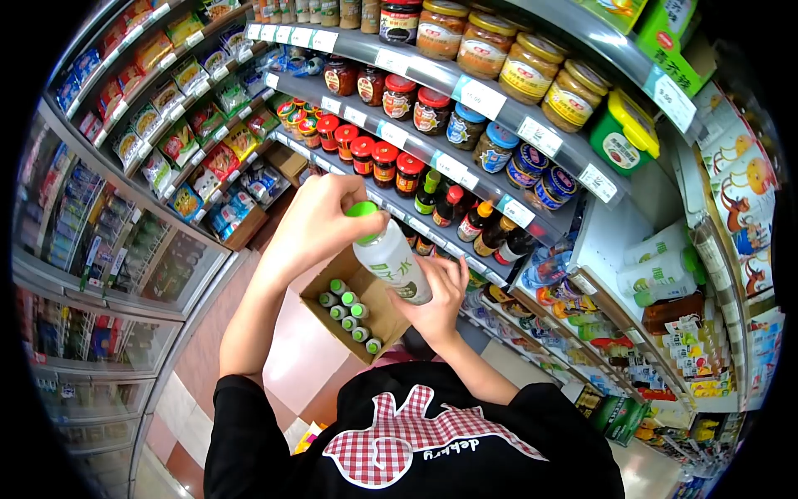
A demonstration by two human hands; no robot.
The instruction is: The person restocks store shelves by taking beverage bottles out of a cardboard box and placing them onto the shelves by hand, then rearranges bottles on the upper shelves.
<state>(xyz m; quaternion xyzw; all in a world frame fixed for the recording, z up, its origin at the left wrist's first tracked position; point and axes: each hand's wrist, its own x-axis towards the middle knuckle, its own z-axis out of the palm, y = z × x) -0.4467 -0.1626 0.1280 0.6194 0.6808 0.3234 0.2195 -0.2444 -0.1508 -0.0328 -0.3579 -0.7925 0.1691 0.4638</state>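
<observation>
A pale bottle with a bright green cap and green lettering is held tilted in front of my chest. My left hand is closed at its top, fingers around the cap. Lower down, my right hand wraps the bottle near its base; the palm side is hidden. Beneath my hands stands an open cardboard box holding several green-capped bottles upright. The bottle in my hands is above the box, apart from it.
Ahead, shelves carry jars, red-lidded jars and sauce bottles. Packets fill racks at the left, above glass-doored coolers. On a right-hand shelf lie similar green-capped bottles. The floor is tiled.
</observation>
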